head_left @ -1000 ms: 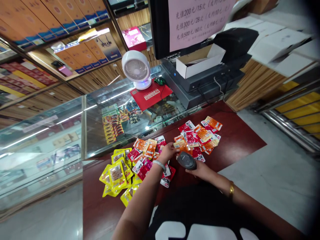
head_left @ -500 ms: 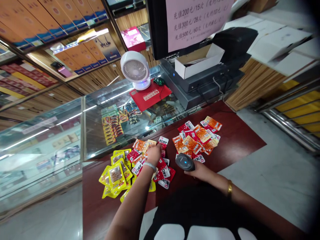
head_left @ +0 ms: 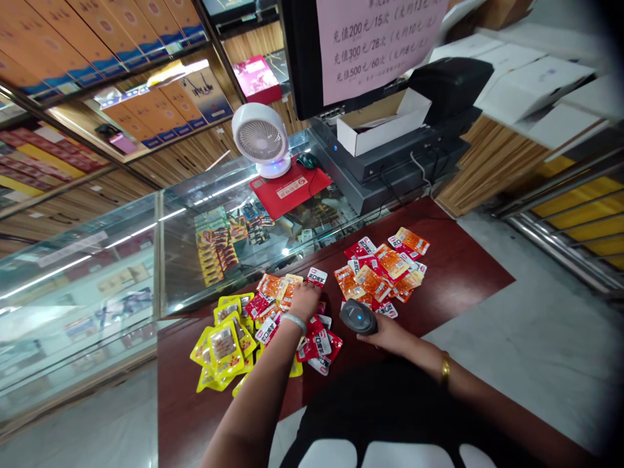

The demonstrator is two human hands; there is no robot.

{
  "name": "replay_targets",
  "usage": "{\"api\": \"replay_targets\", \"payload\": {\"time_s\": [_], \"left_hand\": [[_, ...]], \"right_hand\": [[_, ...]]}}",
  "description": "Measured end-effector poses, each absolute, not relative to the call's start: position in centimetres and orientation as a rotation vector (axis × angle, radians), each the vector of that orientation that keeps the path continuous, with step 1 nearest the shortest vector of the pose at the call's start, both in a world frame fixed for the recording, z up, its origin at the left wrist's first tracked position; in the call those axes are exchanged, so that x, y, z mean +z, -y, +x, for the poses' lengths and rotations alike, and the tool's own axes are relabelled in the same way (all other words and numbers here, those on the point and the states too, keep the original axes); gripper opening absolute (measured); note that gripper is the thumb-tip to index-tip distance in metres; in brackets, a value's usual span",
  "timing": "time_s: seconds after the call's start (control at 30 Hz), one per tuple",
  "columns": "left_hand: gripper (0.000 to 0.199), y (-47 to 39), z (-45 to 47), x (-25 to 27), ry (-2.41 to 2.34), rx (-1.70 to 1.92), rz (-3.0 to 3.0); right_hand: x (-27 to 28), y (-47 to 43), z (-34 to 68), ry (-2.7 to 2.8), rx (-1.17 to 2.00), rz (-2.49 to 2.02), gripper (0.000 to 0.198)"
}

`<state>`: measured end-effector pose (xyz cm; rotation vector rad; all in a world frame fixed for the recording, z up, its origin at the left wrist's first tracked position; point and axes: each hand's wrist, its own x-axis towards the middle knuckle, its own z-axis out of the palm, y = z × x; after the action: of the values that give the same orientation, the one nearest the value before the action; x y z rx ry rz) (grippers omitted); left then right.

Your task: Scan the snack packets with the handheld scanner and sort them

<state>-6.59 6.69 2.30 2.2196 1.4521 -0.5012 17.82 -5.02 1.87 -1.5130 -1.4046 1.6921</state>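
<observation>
My left hand reaches into a mixed pile of snack packets, its fingers bent down over them. The fingertips are hidden, so I cannot make out what they hold. A red-and-white packet lies just beyond the fingers, and an orange packet is beside them on the left. Yellow packets spread to the left of this pile, partly behind my forearm. My right hand is closed around a dark barcode scanner with a blue light. Just past the scanner lies a second heap of orange and red packets.
The dark red tabletop adjoins a glass display case. On the glass are a white fan, a red mat and a mouse. A monitor and an open white box stand behind.
My left hand has moved slightly right over its pile, and more of the orange packet beside it shows. My right hand keeps the scanner in about the same place. The view has shifted slightly.
</observation>
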Motion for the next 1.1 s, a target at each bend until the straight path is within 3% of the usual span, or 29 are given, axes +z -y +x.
{"api": "replay_targets", "payload": {"time_s": [0.27, 0.53, 0.9, 1.1], "left_hand": [[0.030, -7.6, -8.1, 4.1, -1.755, -0.090, 1.855], [0.028, -6.2, -6.4, 1.9, -1.488, 0.427, 1.279], [0.024, -5.8, -4.4, 0.8, -1.440, 0.507, 0.972], [0.033, -7.5, -0.3, -0.4, -1.292, 0.630, 0.856]], "right_hand": [[3.1, 4.8, 17.7, 1.387, 1.731, -1.438, 0.055], [4.8, 3.6, 16.7, 1.403, 1.750, -1.378, 0.055], [4.4, 3.5, 17.2, 1.384, 1.738, -1.403, 0.055], [3.1, 3.8, 17.9, 1.366, 1.651, -1.609, 0.052]]}}
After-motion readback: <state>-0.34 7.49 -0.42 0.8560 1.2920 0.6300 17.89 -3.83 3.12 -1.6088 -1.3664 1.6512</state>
